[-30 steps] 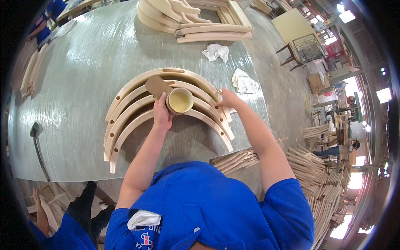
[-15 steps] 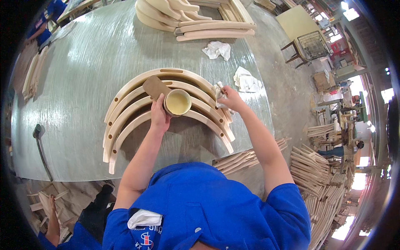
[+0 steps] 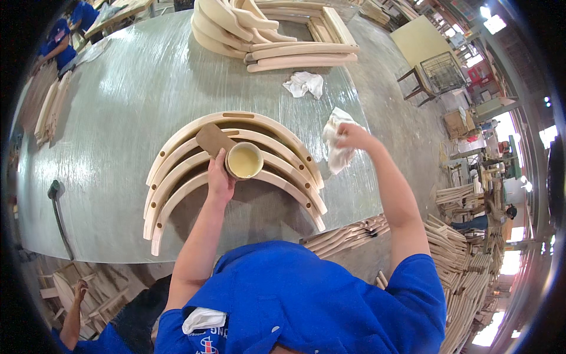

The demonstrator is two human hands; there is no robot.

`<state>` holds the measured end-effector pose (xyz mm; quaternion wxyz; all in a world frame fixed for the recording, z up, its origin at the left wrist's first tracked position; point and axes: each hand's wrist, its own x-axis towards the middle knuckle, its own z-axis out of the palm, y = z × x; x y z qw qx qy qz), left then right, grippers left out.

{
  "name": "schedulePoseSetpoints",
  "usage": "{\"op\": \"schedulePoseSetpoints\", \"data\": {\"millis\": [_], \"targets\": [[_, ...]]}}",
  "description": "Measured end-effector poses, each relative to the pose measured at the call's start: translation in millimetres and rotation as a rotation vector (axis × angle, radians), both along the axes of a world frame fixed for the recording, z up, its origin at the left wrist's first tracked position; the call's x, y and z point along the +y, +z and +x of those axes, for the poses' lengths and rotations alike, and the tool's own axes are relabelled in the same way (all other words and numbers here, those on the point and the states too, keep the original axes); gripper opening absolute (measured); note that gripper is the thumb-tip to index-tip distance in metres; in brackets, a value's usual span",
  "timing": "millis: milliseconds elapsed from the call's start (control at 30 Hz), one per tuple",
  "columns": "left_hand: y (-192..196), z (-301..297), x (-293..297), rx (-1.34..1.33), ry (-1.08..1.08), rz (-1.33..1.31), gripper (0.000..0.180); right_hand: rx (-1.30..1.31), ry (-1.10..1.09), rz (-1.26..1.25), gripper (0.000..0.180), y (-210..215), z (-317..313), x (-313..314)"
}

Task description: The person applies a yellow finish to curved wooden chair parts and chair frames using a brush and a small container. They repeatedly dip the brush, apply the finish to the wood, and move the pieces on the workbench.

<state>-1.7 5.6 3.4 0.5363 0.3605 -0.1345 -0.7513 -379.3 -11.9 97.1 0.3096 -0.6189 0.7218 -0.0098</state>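
In my left hand (image 3: 220,182) is a small round cup (image 3: 230,171) of pale yellow liquid. A flat brown piece (image 3: 213,139), rounded at one end, juts out beside the cup; whether it is sandpaper or a pad I cannot tell. Beneath them lie several curved wooden rails (image 3: 187,190) with dark round holes, nested in arcs. Off their right end, my right hand (image 3: 355,137) is closed on a crumpled white cloth (image 3: 338,158) near the table's right edge. Motion blurs its fingertips, and where this cloth parts from the one lying there is unclear.
A plastic-covered table (image 3: 100,118) carries curved wooden parts and frames (image 3: 300,59) at the back. Another white cloth (image 3: 304,84) lies nearer. A dark-headed tool (image 3: 55,190) sits at the left edge. Wooden sticks (image 3: 348,234) are stacked lower right; a co-worker's arm (image 3: 72,321) shows lower left.
My right hand has moved right, from the rails' right end to the white cloth. My left hand still holds the cup over the rails. The whole view has shifted slightly.
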Motion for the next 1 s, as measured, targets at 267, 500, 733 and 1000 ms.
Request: {"op": "schedulePoseSetpoints", "data": {"millis": [267,500,733,1000], "targets": [[0.5,4.1,3.4,-0.073,0.055,-0.016,0.03,0.098,-0.124,-0.652,0.044,53.5,-28.2,-68.9],[4.5,-5.0,-0.7,-0.144,0.075,-0.037,0.029,0.025,0.008,-0.894,0.026,31.6,-10.7,-79.3],[18.3,66.1,6.3,-0.241,0.061,0.046,0.033,-0.392,-0.188,-0.917,0.024,57.4,57.1,4.9],[26.1,135.9,27.8,-0.394,-0.178,0.076,0.042,-1.106,-0.502,-0.684,0.011,17.7,139.0,100.9]]}}
